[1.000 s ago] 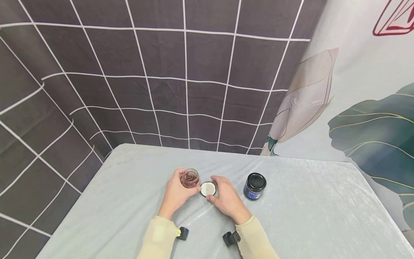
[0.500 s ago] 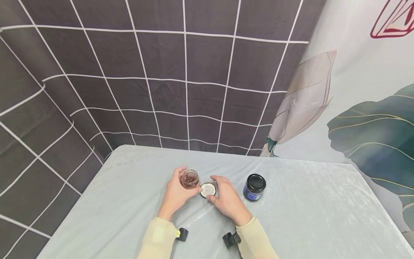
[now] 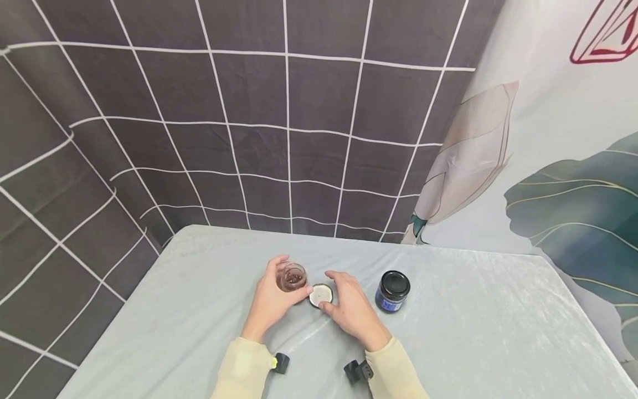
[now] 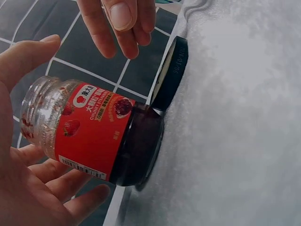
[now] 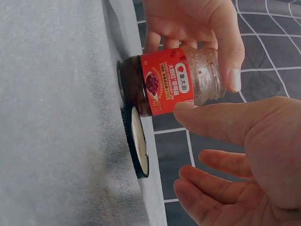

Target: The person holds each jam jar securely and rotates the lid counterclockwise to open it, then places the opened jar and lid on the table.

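Note:
An opened glass jar of strawberry jam [image 3: 292,278] with a red label stands upright on the table. My left hand [image 3: 269,299] is spread round it; in the left wrist view the thumb [image 4: 29,56] is apart from the glass, with the other fingers beside and behind the jar. Right beside the jar lies its dark-rimmed lid [image 3: 320,296], pale inside facing up. My right hand [image 3: 353,306] hovers just right of the lid, fingers loosely bent and holding nothing. In the right wrist view, the lid [image 5: 137,142] is clear of that hand's fingers.
A second jar [image 3: 392,291], with a black lid and a blue label, stands to the right of my right hand. The table [image 3: 478,321] has a pale grey cloth. Behind it hangs a dark gridded backdrop [image 3: 319,149].
The fingers of my left hand have spread slightly away from the jam jar. The right hand, lid and second jar keep their places, while the head view has shifted a little.

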Demonstrator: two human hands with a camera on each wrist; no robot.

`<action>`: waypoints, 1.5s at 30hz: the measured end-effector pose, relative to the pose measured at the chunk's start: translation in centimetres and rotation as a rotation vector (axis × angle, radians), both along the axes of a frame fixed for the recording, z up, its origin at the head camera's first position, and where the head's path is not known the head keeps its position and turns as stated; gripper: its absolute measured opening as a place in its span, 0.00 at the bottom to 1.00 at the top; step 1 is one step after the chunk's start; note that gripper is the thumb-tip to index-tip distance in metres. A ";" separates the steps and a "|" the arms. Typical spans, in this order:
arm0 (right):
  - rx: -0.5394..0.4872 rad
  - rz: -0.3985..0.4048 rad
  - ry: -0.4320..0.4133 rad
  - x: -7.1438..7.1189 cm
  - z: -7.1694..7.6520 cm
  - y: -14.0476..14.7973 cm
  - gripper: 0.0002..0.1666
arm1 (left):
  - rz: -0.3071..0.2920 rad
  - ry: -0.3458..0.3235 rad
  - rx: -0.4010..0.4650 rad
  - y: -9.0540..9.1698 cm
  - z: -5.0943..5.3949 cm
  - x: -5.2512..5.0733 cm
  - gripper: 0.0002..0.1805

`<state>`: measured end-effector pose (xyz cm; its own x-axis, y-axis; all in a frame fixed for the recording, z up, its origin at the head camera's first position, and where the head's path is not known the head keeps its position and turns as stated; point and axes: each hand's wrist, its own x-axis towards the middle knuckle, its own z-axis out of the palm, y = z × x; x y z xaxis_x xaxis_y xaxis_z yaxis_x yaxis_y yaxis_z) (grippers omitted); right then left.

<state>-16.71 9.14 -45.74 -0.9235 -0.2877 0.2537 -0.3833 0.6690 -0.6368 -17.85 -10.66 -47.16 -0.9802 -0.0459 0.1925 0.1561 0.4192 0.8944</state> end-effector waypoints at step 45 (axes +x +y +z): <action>0.010 -0.053 0.133 1.2 3.5 1.1 0.31 | 0.040 0.059 0.071 -0.3 2.2 0.6 0.42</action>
